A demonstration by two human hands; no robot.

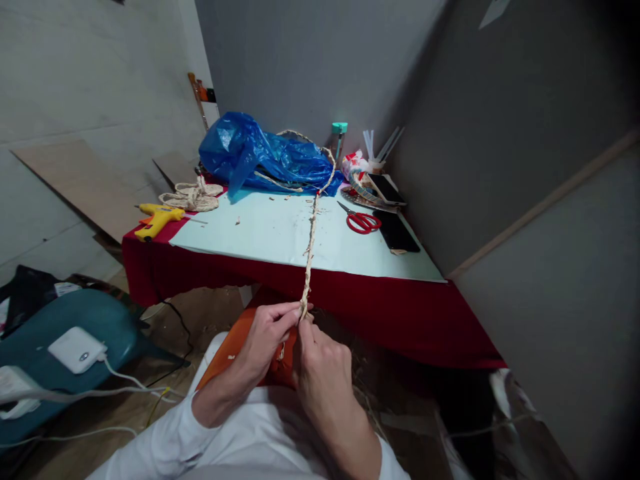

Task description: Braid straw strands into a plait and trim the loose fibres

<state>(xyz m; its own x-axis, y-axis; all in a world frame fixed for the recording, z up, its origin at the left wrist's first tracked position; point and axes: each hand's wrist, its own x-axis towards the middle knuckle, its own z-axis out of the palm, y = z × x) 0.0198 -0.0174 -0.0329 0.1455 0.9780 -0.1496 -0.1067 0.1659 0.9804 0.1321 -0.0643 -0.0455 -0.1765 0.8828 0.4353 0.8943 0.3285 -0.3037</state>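
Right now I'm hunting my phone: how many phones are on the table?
2. One phone rests on clutter at the far right corner; the other lies flat right of the red scissors. More could hide under the blue bag.

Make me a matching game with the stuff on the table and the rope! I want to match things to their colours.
Things:
1. glue gun
2. scissors
3. plastic bag
4. braided rope

Colours:
A. blue
B. pale tan
C. yellow
D. red handles

Pairs: 1-C, 2-D, 3-A, 4-B
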